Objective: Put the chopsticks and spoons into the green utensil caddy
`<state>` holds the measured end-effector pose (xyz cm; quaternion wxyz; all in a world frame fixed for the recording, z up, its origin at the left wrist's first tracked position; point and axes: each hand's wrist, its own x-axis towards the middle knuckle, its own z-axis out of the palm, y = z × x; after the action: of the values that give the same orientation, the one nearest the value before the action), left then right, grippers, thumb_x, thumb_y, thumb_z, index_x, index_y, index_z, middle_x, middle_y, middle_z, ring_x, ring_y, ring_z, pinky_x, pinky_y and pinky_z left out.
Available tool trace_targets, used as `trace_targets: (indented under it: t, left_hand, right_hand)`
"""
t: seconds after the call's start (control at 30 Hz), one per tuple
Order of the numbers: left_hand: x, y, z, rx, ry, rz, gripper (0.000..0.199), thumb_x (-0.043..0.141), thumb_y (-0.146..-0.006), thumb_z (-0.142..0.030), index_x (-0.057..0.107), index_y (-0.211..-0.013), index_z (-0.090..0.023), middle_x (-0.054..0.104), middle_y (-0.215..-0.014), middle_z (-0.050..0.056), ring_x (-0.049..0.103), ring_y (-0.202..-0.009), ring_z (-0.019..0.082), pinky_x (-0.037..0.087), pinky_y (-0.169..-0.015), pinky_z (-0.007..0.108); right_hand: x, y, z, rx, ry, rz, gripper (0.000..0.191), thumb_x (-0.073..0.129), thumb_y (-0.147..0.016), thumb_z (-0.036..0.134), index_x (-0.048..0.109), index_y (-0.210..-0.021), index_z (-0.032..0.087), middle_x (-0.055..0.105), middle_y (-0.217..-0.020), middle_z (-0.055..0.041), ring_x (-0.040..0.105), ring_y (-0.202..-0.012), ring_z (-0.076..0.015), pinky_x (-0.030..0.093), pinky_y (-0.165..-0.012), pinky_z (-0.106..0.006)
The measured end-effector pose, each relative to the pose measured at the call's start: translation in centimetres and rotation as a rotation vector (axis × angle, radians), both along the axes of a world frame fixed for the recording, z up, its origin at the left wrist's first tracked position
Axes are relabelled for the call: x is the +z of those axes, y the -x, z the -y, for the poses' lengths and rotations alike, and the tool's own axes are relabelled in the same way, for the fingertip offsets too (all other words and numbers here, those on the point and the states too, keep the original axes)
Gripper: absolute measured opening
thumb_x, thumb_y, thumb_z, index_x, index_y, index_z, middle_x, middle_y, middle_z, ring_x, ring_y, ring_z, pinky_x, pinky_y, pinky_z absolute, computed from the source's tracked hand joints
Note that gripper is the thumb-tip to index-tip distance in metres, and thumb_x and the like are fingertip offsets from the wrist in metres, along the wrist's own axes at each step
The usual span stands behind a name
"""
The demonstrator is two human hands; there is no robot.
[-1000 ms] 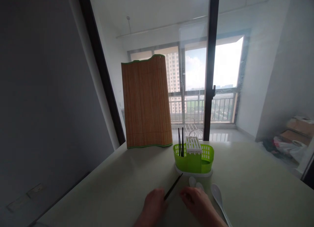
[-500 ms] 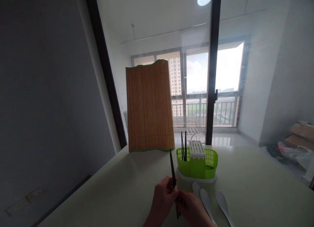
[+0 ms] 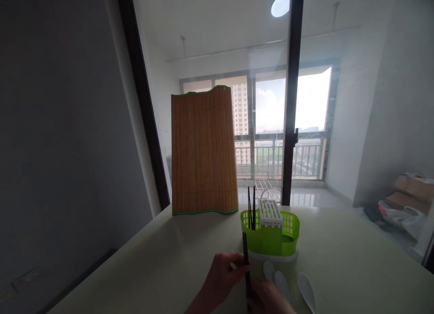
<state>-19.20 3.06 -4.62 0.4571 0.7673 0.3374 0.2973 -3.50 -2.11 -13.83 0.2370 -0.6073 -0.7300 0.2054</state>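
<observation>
Chopsticks (image 3: 245, 248), black, pinched in left hand (image 3: 224, 275) between thumb and fingers, lower part met by curled right hand (image 3: 270, 298), its closure unclear, held before green caddy (image 3: 265, 244), white spoons (image 3: 305, 287) laid nearby

Glare from the window (image 3: 271, 107), deep shadow leftward
</observation>
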Motion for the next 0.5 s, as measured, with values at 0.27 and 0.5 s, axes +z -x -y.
trace_targets:
  t: [0.27,0.5]
  left_hand:
    - [6.2,-0.5,-2.5,0.075,-0.201,-0.01,0.024,0.06,-0.078,-0.037,0.073,-0.087,-0.02,0.071,-0.076,0.001,0.062,-0.066,0.014,0.047,-0.057,0.021]
    - [12.2,-4.6,-11.9,0.231,-0.412,0.117,0.03,0.06,-0.079,-0.039,0.071,-0.094,-0.015,0.074,-0.087,0.007,0.068,-0.08,0.02,0.052,-0.068,0.027]
  right_hand:
    - [1.5,-1.9,0.4,-0.06,-0.08,0.009,0.036,0.052,-0.066,0.007,0.065,-0.096,0.022,0.073,-0.081,-0.0059,0.067,-0.071,-0.0209,0.046,-0.062,-0.028]
    - [3.9,-3.9,1.7,-0.092,-0.138,0.011,0.03,0.048,-0.076,0.016,0.068,-0.097,0.019,0.07,-0.089,-0.0073,0.065,-0.07,-0.0173,0.046,-0.063,-0.026]
